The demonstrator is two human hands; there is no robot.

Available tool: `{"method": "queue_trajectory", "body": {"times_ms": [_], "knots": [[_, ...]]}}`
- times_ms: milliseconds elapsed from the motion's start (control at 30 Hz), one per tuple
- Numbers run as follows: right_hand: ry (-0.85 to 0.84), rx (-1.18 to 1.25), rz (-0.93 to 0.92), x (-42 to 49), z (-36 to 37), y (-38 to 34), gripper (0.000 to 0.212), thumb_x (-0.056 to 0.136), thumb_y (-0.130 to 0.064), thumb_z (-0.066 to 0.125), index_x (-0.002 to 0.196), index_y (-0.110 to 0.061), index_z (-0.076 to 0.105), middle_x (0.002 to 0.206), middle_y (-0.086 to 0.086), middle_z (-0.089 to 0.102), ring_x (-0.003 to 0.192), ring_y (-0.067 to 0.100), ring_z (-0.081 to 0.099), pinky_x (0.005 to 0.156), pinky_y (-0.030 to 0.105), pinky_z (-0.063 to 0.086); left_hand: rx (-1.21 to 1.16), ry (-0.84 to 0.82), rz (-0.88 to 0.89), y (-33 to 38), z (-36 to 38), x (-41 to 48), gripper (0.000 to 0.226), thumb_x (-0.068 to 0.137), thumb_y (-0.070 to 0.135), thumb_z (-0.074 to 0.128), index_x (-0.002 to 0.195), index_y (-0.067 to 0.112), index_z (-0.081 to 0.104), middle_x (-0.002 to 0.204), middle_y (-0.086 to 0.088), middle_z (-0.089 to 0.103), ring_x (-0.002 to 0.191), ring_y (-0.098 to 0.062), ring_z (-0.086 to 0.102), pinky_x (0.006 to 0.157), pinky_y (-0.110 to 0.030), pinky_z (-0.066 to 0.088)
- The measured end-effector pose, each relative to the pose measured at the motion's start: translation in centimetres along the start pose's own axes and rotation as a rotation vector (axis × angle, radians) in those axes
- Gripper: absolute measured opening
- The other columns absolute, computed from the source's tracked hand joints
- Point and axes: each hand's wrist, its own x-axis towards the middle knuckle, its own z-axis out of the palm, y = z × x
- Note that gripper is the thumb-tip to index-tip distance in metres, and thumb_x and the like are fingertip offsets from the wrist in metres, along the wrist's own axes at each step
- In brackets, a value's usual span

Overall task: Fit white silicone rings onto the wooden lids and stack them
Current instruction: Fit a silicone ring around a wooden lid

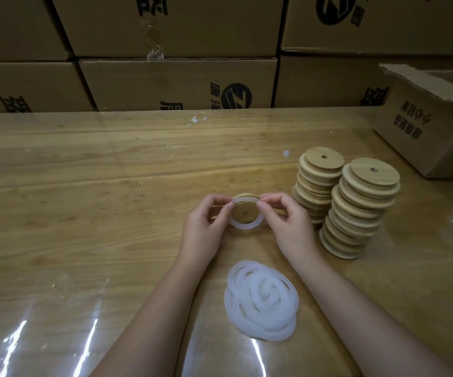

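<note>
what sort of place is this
Probably a packing or assembly workroom: printed cartons stacked behind the table, two tall stacks of wooden lids, and a pile of white silicone rings waiting to be fitted.

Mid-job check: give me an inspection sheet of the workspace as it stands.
Surface: wooden table under a glossy clear sheet.
Job's things: one lid held above the table with a ring partly around it, a pile of loose rings near the person, and two stacks of lids to the right.
Clutter: small white scraps on the table.
Hands: left hand and right hand each pinch the ring at the lid's rim.
Cables: nothing seen.
Surroundings: stacked cartons behind, open carton at right.
</note>
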Motion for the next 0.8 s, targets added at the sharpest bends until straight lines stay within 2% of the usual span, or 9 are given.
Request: {"method": "queue_trajectory", "body": {"times_ms": [433, 600, 800], "knots": [[0.013, -0.042, 0.012, -0.05, -0.12, -0.10, 0.012, 0.087, -0.015, 0.063, 0.082, -0.025, 0.063, 0.086, -0.011, 0.067, 0.081, -0.004, 0.059, 0.068, 0.006, 0.044, -0.012, 0.000, -0.021, 0.02, -0.04, 0.05, 0.017, 0.088, 0.013, 0.063, 0.082, 0.029, 0.064, 0.078, 0.025, 0.067, 0.074, 0.008, 0.061, 0.068, -0.006, 0.043], [0.022, -0.044, 0.031, 0.01, -0.07, -0.15, 0.007, 0.087, -0.014, 0.063, 0.084, -0.019, 0.065, 0.088, -0.006, 0.067, 0.086, 0.005, 0.061, 0.069, 0.007, 0.044, -0.030, 0.003, -0.058, -0.15, -0.01, 0.12, 0.015, 0.088, 0.015, 0.063, 0.082, 0.028, 0.065, 0.078, 0.022, 0.068, 0.074, 0.005, 0.062, 0.069, -0.009, 0.044], [0.022, -0.067, 0.034, 0.00, -0.08, -0.20, 0.004, 0.087, -0.013, 0.063, 0.088, -0.014, 0.066, 0.091, -0.003, 0.067, 0.089, 0.007, 0.060, 0.069, 0.006, 0.043, -0.028, 0.016, -0.073, -0.33, -0.04, 0.20, 0.016, 0.088, 0.016, 0.063, 0.081, 0.030, 0.065, 0.077, 0.021, 0.068, 0.073, 0.003, 0.061, 0.070, -0.012, 0.046]]}}
